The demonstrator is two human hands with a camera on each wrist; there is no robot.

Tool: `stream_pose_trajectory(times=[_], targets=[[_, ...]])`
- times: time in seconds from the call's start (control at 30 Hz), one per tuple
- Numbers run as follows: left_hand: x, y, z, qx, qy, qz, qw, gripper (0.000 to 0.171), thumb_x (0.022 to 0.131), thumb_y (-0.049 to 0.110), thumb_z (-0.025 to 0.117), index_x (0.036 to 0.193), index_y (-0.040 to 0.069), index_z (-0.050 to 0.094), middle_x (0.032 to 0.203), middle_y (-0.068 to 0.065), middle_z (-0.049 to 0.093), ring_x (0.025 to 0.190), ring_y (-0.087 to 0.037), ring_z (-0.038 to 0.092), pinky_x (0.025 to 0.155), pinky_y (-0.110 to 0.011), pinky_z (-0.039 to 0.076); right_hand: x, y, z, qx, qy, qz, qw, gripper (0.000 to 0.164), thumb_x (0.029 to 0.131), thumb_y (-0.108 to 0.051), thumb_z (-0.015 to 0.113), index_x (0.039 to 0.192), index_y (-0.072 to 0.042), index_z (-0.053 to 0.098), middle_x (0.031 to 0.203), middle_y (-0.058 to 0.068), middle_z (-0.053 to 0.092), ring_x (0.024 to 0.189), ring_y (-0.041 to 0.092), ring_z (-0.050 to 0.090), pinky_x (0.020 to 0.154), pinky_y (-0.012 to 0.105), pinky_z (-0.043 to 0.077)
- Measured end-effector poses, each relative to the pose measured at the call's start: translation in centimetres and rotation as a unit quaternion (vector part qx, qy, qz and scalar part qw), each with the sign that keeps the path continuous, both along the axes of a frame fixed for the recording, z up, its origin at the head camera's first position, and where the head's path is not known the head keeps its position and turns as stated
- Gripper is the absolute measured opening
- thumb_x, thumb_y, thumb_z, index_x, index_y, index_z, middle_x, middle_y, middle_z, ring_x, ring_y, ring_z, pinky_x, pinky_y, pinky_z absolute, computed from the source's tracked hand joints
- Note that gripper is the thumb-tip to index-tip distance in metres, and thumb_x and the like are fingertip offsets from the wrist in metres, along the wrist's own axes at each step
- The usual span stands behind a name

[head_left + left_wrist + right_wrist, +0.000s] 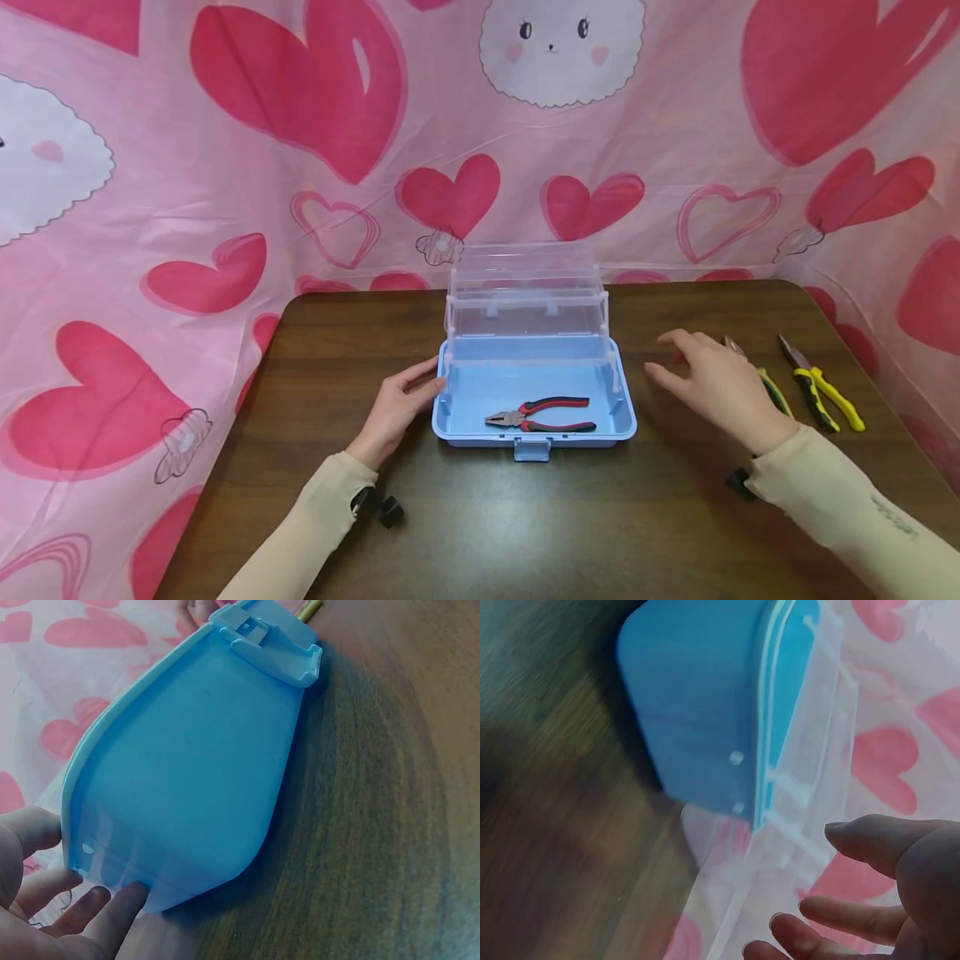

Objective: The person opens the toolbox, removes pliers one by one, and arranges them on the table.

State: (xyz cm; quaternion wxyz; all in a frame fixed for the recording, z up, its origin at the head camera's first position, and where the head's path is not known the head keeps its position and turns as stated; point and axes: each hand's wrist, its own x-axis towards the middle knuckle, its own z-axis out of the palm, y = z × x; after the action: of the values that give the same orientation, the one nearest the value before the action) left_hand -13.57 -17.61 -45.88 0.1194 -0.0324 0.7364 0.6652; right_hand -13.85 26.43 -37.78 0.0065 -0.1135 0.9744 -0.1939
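Note:
A light blue toolbox [534, 439] stands on the table with its clear lid [525, 275] raised at the back. Combination pliers [540, 415] with red and black handles lie inside, jaws to the left. My left hand [397, 408] holds the box's left end, thumb at the rim and fingers against the end wall [195, 870]. Between the box and the tools on the right, my right hand [716, 383] hovers with loosely bent fingers and holds nothing. Partly hidden behind it lies a tool with green and yellow handles [774, 392].
Long-nose pliers [813, 379] with yellow and black handles lie farther right on the brown wooden table [495, 525]. A pink cloth [225, 167] printed with hearts hangs behind and along the sides.

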Motion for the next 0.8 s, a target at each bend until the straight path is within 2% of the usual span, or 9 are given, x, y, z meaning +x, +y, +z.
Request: stream_pose_trajectory(times=[0.07, 0.2, 0.3, 0.53, 0.63, 0.8], targets=[[0.0, 0.0, 0.0, -0.001, 0.001, -0.001, 1.0, 0.056, 0.1, 0.027, 0.073, 0.151, 0.012, 0.056, 0.15, -0.015, 0.058, 0.133, -0.031, 0.061, 0.106, -0.041, 0.052, 0.1, -0.6, 0.2, -0.006, 0.004, 0.01, 1.0, 0.05, 0.095, -0.035, 0.076, 0.13, -0.002, 0.062, 0.111, 0.024, 0.07, 0.095, 0.039, 0.068, 0.087, 0.068, 0.053], [-0.1, -0.1, -0.1, -0.002, 0.003, -0.002, 1.0, 0.055, 0.1, 0.028, 0.073, 0.151, 0.013, 0.057, 0.151, -0.014, 0.057, 0.133, -0.031, 0.061, 0.105, -0.042, 0.052, 0.4, -2.0, 0.4, -0.017, 0.014, 0.028, 0.999, 0.047, 0.094, -0.031, 0.079, 0.129, -0.003, 0.064, 0.113, 0.023, 0.069, 0.093, 0.038, 0.07, 0.075, 0.056, 0.061], [-0.1, -0.1, -0.1, 0.0, 0.003, -0.002, 1.0, 0.055, 0.1, 0.027, 0.073, 0.15, 0.013, 0.057, 0.15, -0.014, 0.058, 0.133, -0.031, 0.061, 0.105, -0.041, 0.053, 0.6, -3.0, 0.4, -0.021, 0.03, 0.049, 0.998, 0.044, 0.092, -0.029, 0.081, 0.125, -0.004, 0.066, 0.11, 0.02, 0.07, 0.09, 0.036, 0.071, 0.071, 0.052, 0.062], [0.0, -0.1, -0.1, -0.001, 0.0, -0.003, 1.0, 0.055, 0.1, 0.027, 0.072, 0.151, 0.013, 0.056, 0.151, -0.014, 0.057, 0.133, -0.031, 0.061, 0.105, -0.041, 0.052, 0.8, -5.2, 0.1, -0.021, 0.052, 0.092, 0.994, 0.041, 0.088, -0.027, 0.085, 0.12, -0.006, 0.071, 0.104, 0.014, 0.07, 0.076, 0.021, 0.066, 0.061, 0.036, 0.06], [0.0, -0.1, -0.2, -0.001, 0.0, -0.003, 1.0, 0.055, 0.1, 0.027, 0.072, 0.151, 0.013, 0.056, 0.151, -0.014, 0.057, 0.133, -0.031, 0.061, 0.106, -0.041, 0.052, 0.8, -5.9, 0.0, -0.024, 0.046, 0.11, 0.993, 0.039, 0.089, -0.027, 0.085, 0.119, -0.008, 0.072, 0.1, 0.011, 0.07, 0.074, 0.019, 0.066, 0.06, 0.033, 0.058], [0.0, -0.1, -0.2, 0.003, 0.004, -0.002, 1.0, 0.055, 0.1, 0.026, 0.073, 0.151, 0.012, 0.057, 0.15, -0.014, 0.058, 0.133, -0.031, 0.061, 0.105, -0.041, 0.052, 0.7, -7.0, -0.5, -0.024, 0.039, 0.142, 0.989, 0.036, 0.09, -0.027, 0.084, 0.119, -0.01, 0.072, 0.102, 0.009, 0.072, 0.082, 0.023, 0.07, 0.065, 0.039, 0.06]])
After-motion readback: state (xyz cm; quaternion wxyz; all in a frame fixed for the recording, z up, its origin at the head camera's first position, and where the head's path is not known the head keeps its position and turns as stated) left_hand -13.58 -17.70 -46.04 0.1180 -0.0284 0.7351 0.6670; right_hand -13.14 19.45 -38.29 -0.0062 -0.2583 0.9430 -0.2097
